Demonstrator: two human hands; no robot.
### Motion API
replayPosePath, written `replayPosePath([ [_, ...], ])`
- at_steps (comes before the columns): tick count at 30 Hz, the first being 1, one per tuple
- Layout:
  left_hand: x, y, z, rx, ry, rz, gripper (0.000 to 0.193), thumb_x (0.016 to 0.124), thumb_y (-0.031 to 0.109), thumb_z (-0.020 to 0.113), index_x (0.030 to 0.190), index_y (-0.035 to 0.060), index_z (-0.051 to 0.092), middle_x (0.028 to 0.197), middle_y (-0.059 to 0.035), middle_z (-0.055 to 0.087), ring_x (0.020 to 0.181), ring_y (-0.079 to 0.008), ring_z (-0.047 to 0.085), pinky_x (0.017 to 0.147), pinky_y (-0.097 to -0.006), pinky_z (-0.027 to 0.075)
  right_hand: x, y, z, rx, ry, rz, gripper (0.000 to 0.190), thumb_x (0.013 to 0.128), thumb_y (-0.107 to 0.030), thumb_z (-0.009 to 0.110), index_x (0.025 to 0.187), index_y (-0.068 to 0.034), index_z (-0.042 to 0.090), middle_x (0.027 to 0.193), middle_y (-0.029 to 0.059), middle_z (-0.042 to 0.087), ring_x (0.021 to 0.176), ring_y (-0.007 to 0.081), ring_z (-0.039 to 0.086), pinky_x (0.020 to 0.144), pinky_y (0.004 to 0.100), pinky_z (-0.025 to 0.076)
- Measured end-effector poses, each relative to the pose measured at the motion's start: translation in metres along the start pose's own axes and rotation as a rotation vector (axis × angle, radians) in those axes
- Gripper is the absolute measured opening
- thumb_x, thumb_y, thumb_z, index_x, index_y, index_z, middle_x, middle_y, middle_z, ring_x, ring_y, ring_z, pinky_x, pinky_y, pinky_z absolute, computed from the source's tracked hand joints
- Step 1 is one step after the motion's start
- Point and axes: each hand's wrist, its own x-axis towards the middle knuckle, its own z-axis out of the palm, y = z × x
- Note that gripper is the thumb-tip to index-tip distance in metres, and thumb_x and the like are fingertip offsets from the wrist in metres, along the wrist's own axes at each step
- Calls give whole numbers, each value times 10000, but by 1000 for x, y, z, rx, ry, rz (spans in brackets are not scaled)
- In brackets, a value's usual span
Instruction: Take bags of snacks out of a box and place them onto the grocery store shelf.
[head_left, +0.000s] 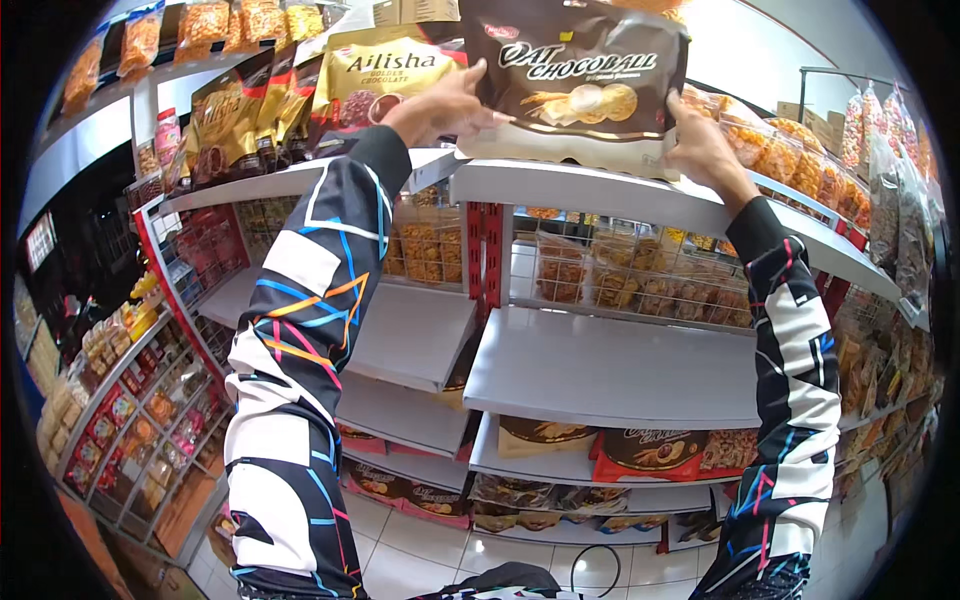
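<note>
A large brown and cream Oat Chocoball bag (592, 71) stands upright at the front edge of the top shelf (570, 184). My left hand (442, 105) holds its left side, one digit lying across the front of the bag. At the opposite side, my right hand (705, 146) grips the bag's lower right edge. Just behind my left hand is a gold Ailisha chocolate bag (382, 71), partly covered by that hand. More gold and brown Ailisha bags (225, 120) stand in a row farther left.
Below are grey shelves (615, 367), with more Oat Chocoball bags (652, 450) on lower levels. Wire mesh (645, 277) backs the rack. Packaged snacks (795, 154) line the top shelf at right. At left stands a wire rack (142, 420) of sweets. A tiled floor (495, 555) lies underneath.
</note>
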Motion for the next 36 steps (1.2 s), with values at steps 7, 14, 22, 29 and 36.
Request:
replayPosePath([
  [7, 21, -48, -8, 21, -55, 115, 706, 785, 106, 753, 1389, 29, 395, 1341, -241, 446, 1316, -317, 422, 1046, -354, 375, 7, 10, 19, 132, -16, -90, 934, 662, 10, 698, 1495, -107, 292, 1340, 268, 507, 1242, 371, 503, 1054, 367, 387],
  [14, 34, -59, -12, 525, -117, 126, 382, 744, 194, 760, 1063, -5, 690, 1151, -121, 660, 1083, -234, 604, 980, -341, 438, 15, 0, 32, -186, -154, -163, 737, 714, -66, 733, 1395, -41, 453, 1147, 270, 619, 1135, 382, 561, 1025, 421, 412],
  [22, 39, -60, 1, 678, -134, 100, 388, 829, 229, 663, 1121, -27, 639, 1080, -170, 674, 979, -258, 633, 884, -333, 465, 26, -28, 39, -223, -251, -218, 265, 752, -18, 528, 953, 142, 592, 947, 327, 640, 950, 436, 637, 828, 451, 503],
  [29, 58, -72, -3, 655, -111, 146, 395, 839, 253, 647, 1139, -4, 639, 1050, -170, 672, 975, -251, 622, 866, -335, 464, 51, -31, 40, -295, -543, 17, 330, 757, -96, 565, 1007, 115, 606, 968, 303, 651, 950, 406, 647, 837, 432, 506],
  [36, 53, -70, -1, 590, -1, 69, 405, 818, 278, 693, 1124, 15, 661, 980, -144, 680, 904, -230, 629, 811, -317, 476, 47, -21, 42, -242, -467, -2, 375, 781, -99, 571, 1106, 87, 578, 996, 286, 655, 962, 402, 644, 843, 430, 502],
])
